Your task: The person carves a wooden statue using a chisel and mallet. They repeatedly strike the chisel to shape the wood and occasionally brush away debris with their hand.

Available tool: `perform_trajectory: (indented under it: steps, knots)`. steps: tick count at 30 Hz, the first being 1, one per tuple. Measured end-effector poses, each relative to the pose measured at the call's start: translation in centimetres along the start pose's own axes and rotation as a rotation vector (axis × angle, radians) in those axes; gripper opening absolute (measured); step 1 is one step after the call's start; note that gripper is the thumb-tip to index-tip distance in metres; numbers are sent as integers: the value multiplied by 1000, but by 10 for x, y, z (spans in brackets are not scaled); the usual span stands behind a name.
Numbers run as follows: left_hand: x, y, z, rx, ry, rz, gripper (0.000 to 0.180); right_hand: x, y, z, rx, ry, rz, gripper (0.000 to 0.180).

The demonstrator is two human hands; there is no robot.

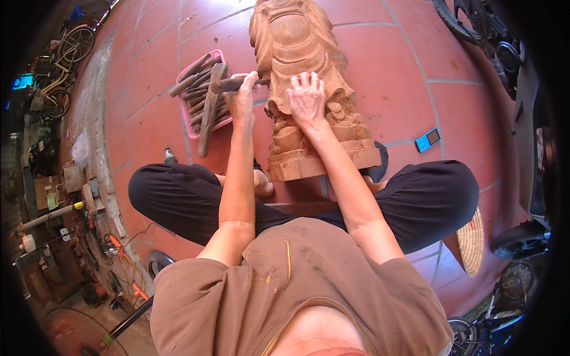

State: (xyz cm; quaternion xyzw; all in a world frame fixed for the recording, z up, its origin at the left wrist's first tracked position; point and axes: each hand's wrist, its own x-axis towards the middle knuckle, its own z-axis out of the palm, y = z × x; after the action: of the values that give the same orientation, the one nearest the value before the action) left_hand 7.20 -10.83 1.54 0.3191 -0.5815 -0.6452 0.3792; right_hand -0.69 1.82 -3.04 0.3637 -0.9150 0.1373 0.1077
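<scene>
A carved wooden statue (300,56) of a robed figure lies on the floor between my knees, its base (320,163) toward me. My left hand (242,104) is closed around a chisel (228,85), its dark handle pointing left and its tip by the statue's left edge. Palm down on the robe, my right hand (307,101) rests with its fingers slightly apart and holds nothing. Left of the statue, a pink basket (227,120) is full of several carving tools (196,95). A long wooden club (210,113) lies across the basket, close to my left hand.
Reddish tiles (404,71) cover the floor. A blue phone (427,140) lies to the right, and a woven hat (471,246) is beside my right knee. Bicycles (74,47) and cluttered tools line the left side. Motorbikes (493,35) stand on the right; a fan (77,332) is at lower left.
</scene>
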Motion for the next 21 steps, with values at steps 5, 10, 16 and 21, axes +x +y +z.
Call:
perform_trajectory:
  steps: [5,10,16,21]
  knots:
    - [3,0,-3,16,-1,21,12,-3,-16,-20,157,126,-96,37]
    - [2,0,-3,-2,2,-9,17,0,-25,-69,986,-292,142,24]
    - [-6,4,13,-41,-82,-38,20,10,64,-20,698,237,345,20]
    - [-15,1,31,89,-158,5,16,-3,61,-9,400,159,297,17]
